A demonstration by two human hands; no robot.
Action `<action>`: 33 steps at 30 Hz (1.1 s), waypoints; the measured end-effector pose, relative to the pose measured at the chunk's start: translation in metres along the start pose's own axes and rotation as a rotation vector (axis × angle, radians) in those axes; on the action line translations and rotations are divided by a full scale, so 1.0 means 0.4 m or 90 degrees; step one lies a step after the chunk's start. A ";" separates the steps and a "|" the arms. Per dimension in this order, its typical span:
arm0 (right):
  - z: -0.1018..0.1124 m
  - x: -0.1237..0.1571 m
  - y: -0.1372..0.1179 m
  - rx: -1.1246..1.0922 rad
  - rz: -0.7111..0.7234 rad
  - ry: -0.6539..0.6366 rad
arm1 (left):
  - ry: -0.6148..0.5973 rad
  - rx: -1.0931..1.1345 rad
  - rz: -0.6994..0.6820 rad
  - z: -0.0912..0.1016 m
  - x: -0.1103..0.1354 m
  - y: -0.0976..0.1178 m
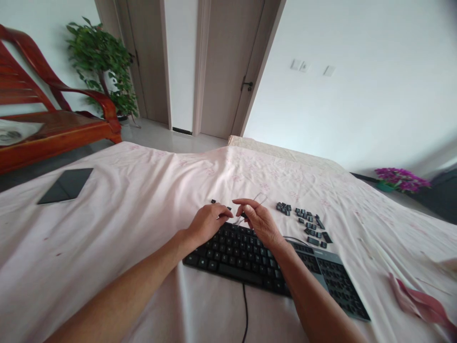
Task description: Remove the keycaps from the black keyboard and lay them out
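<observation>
A black keyboard (246, 257) lies on the pink cloth in front of me, most of its keys in place. My right hand (260, 220) is over its upper edge, fingers closed on a thin wire keycap puller (262, 196) whose loops stick out on both sides. Something small and black shows by those fingertips, perhaps a keycap. Just left of it, my left hand (210, 221) has its fingers bent together above the keyboard's top left; what they pinch, if anything, is hidden. A loose black keycap (213, 201) lies behind the left hand.
Several loose keycaps (310, 227) are spread right of my right hand. A second keyboard (339, 281), with its right part stripped of caps, lies beside the first. A cable (245, 309) runs toward me. A dark tablet (66, 186) is at left, a pink ribbon (421, 300) at right.
</observation>
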State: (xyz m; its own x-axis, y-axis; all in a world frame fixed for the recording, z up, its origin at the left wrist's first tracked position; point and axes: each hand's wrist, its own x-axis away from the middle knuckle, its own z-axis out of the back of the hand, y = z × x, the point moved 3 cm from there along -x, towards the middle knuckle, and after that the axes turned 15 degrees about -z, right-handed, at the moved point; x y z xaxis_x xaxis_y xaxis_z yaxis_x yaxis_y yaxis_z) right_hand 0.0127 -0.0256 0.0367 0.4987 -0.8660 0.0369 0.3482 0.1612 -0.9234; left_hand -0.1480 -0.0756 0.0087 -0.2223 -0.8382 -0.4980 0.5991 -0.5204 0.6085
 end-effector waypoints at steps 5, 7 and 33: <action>-0.010 0.009 0.001 0.005 0.024 -0.018 | -0.025 0.013 -0.004 -0.011 -0.006 0.001; -0.010 0.009 -0.005 0.043 0.044 -0.014 | -0.034 0.012 -0.005 -0.012 -0.006 0.000; -0.062 0.006 0.027 0.223 0.131 -0.008 | -0.156 -0.018 -0.013 -0.043 -0.004 -0.041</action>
State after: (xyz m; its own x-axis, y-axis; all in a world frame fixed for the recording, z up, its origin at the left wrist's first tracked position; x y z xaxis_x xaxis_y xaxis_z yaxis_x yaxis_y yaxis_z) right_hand -0.0022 -0.0376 0.0173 0.5949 -0.7933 -0.1293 0.4886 0.4847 -0.7255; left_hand -0.1444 -0.0627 -0.0110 -0.4131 -0.8436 -0.3431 0.6130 -0.5362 0.5803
